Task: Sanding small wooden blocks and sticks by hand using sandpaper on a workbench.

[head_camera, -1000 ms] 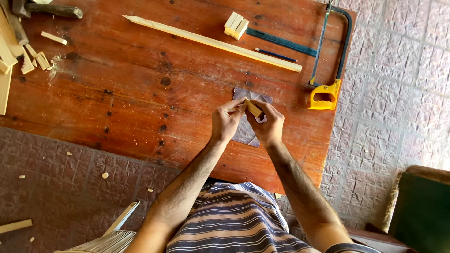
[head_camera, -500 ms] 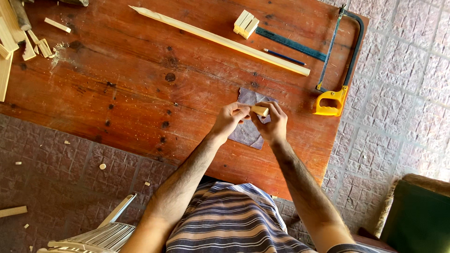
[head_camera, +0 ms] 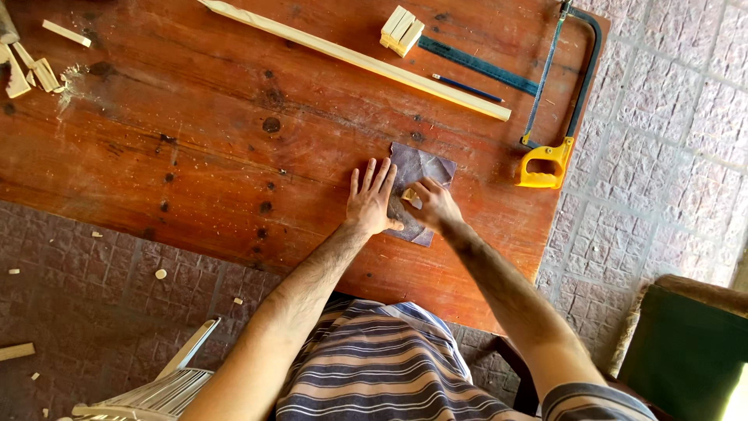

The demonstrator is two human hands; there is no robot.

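Observation:
A dark sheet of sandpaper [head_camera: 427,168] lies on the red-brown wooden table [head_camera: 195,156]. My left hand [head_camera: 372,200] rests flat on the sheet's left edge, fingers spread, pinning it down. Fingers of my right hand [head_camera: 434,204] pinch a small pale wooden piece [head_camera: 408,195] and press it onto the sandpaper. Most of the piece is hidden under the fingers.
A long pale wooden strip [head_camera: 358,58] lies diagonally at the back. Beside it are small cut blocks [head_camera: 401,31], a dark ruler [head_camera: 475,64], a pencil [head_camera: 467,88] and a yellow-handled hacksaw [head_camera: 557,101]. Wood offcuts [head_camera: 35,70] lie far left. A chair [head_camera: 152,390] stands below.
Both hands were raised together, holding the small wooden piece above the sandpaper. Now the left hand lies flat on the sheet and the right hand has lowered the piece onto it.

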